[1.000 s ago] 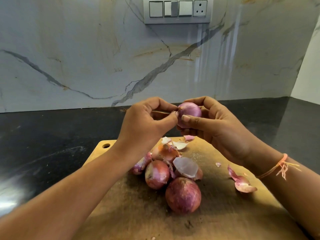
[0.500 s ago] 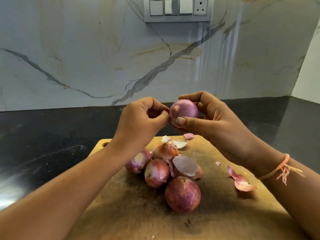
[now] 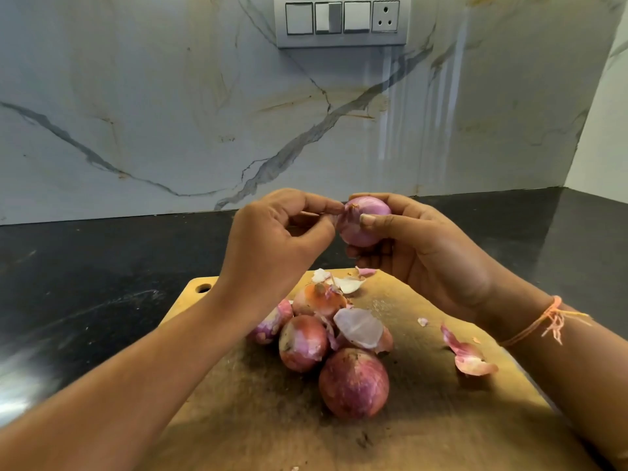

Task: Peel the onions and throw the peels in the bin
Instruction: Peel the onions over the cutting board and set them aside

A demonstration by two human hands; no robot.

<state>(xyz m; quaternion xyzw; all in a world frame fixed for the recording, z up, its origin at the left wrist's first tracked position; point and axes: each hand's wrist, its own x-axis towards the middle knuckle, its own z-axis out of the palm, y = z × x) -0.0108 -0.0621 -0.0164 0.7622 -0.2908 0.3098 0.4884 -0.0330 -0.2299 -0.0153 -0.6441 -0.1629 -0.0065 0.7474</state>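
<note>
**Peeling in progress.** The right hand (image 3: 424,253) cups one onion (image 3: 368,222) above the far edge of the cutting board (image 3: 441,419). The left hand (image 3: 272,239) pinches a strip of skin (image 3: 348,212) at the onion's tip.

**Risks:** the thin skin may tear short and leave patches. A hard tug may roll the smooth onion out of the grip onto the pile (image 3: 353,382) below.

**Count:**
- One onion is held.
- At least four lie on the board; a fifth may sit under the pale peel (image 3: 356,328).
- Several loose peels (image 3: 470,360) are scattered on the board.
- No bin is in view.
</note>
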